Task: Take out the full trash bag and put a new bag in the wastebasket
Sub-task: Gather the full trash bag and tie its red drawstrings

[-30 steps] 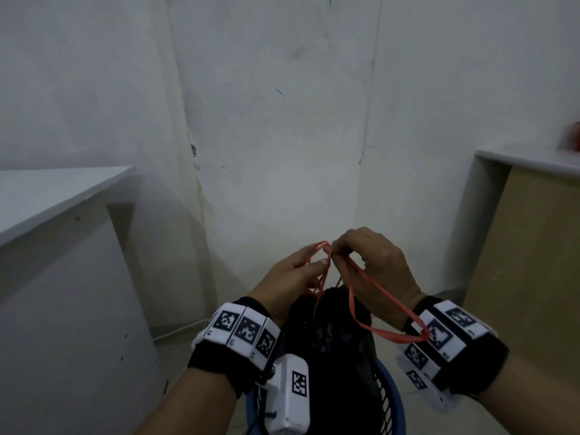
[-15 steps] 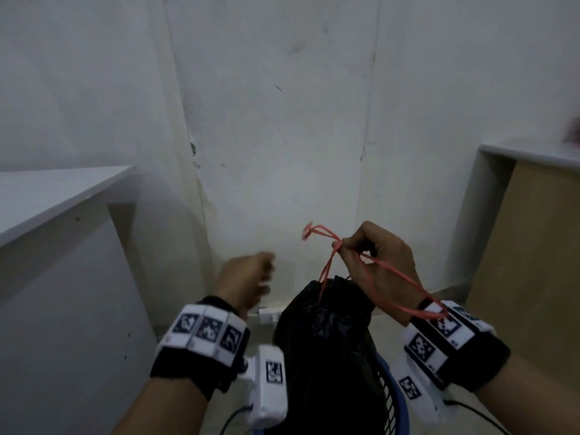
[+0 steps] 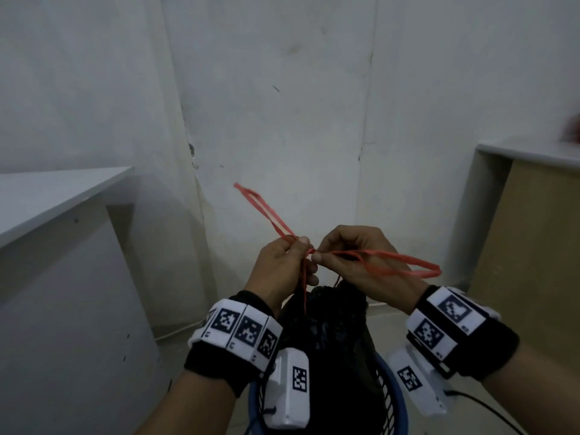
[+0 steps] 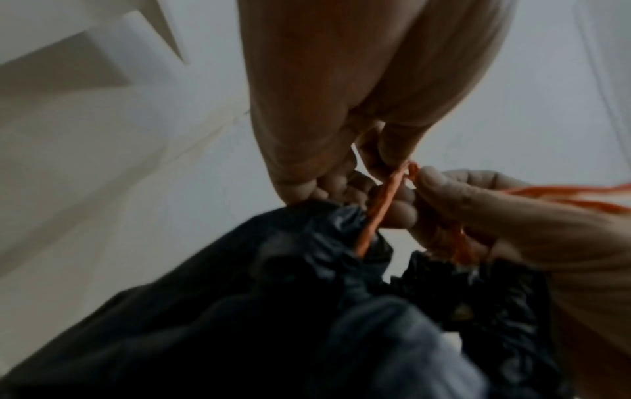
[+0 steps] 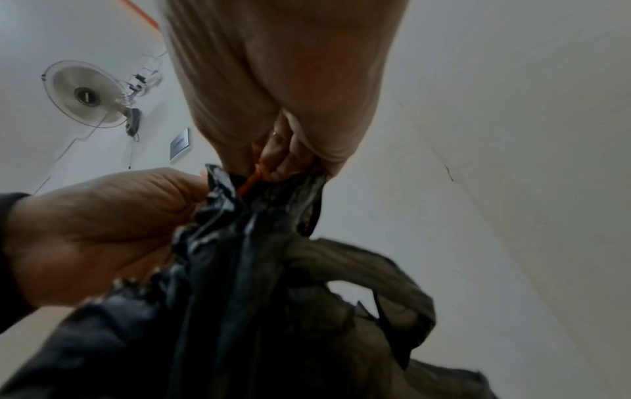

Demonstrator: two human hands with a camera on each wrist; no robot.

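Left hand (image 3: 277,268) pinches the red drawstring (image 3: 270,216); its loop runs up and far-left. Right hand (image 3: 354,262) pinches the other loop, trailing right. The strands cross between the thumbs, directly above the gathered neck of the black bag (image 3: 326,334), which sits in the blue basket (image 3: 398,406) below. Knot looks unfinished; pulling the loops apart left-right should cinch it.

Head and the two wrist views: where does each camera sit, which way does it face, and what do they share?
Head: on the head, looking forward and down at the left hand, right hand, wrist bands, blue wastebasket.
Left wrist: under the left palm, looking along fingers pinching the red drawstring.
Right wrist: looking up past the right hand to a wall fan.
Shared: the black trash bag.
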